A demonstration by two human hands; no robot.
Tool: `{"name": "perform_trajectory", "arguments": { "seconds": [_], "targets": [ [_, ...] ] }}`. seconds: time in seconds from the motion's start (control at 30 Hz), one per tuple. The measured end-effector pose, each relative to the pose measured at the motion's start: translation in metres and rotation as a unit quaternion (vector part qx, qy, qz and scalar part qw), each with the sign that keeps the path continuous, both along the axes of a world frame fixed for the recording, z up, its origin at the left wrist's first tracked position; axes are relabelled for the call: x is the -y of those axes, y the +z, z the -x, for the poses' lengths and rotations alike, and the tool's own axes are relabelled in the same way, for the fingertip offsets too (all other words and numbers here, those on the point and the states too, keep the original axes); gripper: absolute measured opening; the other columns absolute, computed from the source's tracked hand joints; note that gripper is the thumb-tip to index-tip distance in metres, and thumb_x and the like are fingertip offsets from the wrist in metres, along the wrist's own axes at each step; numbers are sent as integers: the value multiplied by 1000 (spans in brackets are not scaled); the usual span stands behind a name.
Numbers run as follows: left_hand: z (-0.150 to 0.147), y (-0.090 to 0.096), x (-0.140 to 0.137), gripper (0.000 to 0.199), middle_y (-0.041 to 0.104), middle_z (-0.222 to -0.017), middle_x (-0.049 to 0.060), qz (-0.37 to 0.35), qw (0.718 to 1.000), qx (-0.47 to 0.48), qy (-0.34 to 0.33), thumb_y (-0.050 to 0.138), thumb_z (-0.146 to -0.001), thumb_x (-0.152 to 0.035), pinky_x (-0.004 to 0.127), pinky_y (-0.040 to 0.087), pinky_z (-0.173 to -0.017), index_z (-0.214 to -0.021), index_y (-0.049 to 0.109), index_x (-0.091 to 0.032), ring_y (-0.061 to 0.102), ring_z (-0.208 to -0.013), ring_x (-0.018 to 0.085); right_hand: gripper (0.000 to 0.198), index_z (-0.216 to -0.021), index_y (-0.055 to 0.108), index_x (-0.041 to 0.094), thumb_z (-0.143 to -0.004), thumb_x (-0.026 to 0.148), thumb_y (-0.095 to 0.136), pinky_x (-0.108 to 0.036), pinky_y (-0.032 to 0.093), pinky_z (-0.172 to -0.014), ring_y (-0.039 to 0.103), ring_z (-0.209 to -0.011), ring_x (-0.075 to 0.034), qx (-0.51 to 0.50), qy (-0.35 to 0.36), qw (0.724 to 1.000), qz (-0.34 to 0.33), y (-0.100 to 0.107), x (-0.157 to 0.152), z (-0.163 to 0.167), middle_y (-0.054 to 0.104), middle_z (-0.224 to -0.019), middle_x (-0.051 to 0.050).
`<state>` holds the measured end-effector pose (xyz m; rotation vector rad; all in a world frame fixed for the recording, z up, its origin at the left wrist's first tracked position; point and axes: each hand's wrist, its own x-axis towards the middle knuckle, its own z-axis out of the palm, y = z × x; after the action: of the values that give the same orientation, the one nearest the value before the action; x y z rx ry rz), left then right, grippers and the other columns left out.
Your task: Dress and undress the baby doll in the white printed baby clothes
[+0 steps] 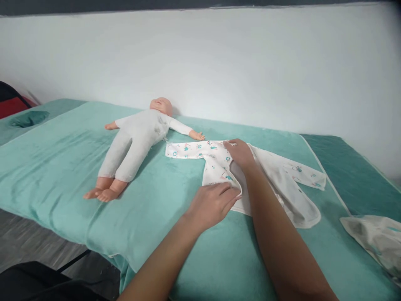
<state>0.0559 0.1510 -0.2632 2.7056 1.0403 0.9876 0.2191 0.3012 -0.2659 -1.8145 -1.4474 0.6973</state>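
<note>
A white baby shirt point(216, 168) with a small green and pink print lies spread on the green bed, its front partly opened and both sleeves stretched out sideways. My left hand point(214, 205) pinches the lower front edge of the shirt. Near the neckline my right hand point(240, 155) grips the upper edge of the same front panel; its fingertips are partly hidden. To the left, a baby doll point(142, 129) with a white cloth body lies on its back, arms out, one hand close to the shirt's left sleeve.
A green velvety cover point(56, 167) drapes over the bed. At the lower right lies a crumpled whitish bundle point(374, 236). Behind the bed stands a white wall point(200, 62). A red and black object point(12, 102) shows at the far left, above a grey floor point(25, 234).
</note>
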Motion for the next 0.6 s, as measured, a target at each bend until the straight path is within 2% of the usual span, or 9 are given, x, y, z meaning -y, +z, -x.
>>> {"name": "perform_trajectory", "arguments": {
  "seconds": [0.1, 0.23, 0.37, 0.43, 0.5, 0.53, 0.6],
  "targets": [
    [-1, -1, 0, 28, 71, -86, 2, 9, 1000, -8, 5, 38, -103, -30, 26, 47, -63, -98, 64, -19, 66, -74, 13, 43, -113, 65, 23, -75, 42, 62, -38, 49, -80, 66, -87, -25, 80, 24, 996, -9, 0, 1, 3, 72, -102, -7],
    [-1, -4, -1, 27, 71, -87, 1, 32, 999, -16, 22, 39, -103, -31, 27, 44, -59, -101, 63, -20, 66, -72, 14, 38, -114, 65, 25, -78, 33, 55, -36, 48, -79, 64, -92, -26, 95, 7, 995, -43, -3, 0, 4, 70, -109, -8],
    [-1, -7, 0, 26, 73, -87, 2, 65, 997, -12, 29, 40, -102, -32, 27, 43, -59, -100, 64, -21, 68, -74, 16, 38, -116, 64, 27, -79, 33, 55, -38, 47, -84, 63, -100, -28, 113, -2, 993, -34, -4, 0, 6, 69, -116, -8],
    [1, -7, 0, 25, 74, -87, 3, 90, 994, 29, 53, 42, -101, -32, 27, 43, -60, -99, 65, -21, 67, -73, 16, 38, -116, 64, 27, -80, 35, 55, -39, 47, -85, 63, -100, -28, 118, 0, 993, -24, -2, 0, 5, 70, -113, -8],
    [4, -4, -1, 23, 71, -78, 1, 140, 978, 108, 109, 46, -99, -34, 27, 42, -60, -93, 65, -21, 64, -67, 15, 38, -115, 65, 26, -79, 37, 57, -39, 48, -85, 64, -96, -28, 107, 7, 994, -11, 2, 0, 3, 71, -105, -8],
    [7, -2, -2, 24, 67, -70, -1, 176, 960, 160, 145, 47, -98, -35, 27, 40, -58, -88, 63, -21, 60, -62, 14, 38, -114, 66, 25, -79, 38, 58, -39, 48, -85, 65, -94, -27, 93, 11, 996, -7, 5, 0, 2, 72, -101, -8],
    [12, 2, -4, 26, 53, -57, -4, 253, 905, 273, 208, 48, -96, -39, 26, 38, -54, -80, 59, -22, 51, -53, 13, 36, -110, 68, 23, -78, 37, 61, -38, 50, -81, 65, -87, -25, 28, 17, 999, 4, 10, 1, -1, 72, -95, -7]
  ]
}}
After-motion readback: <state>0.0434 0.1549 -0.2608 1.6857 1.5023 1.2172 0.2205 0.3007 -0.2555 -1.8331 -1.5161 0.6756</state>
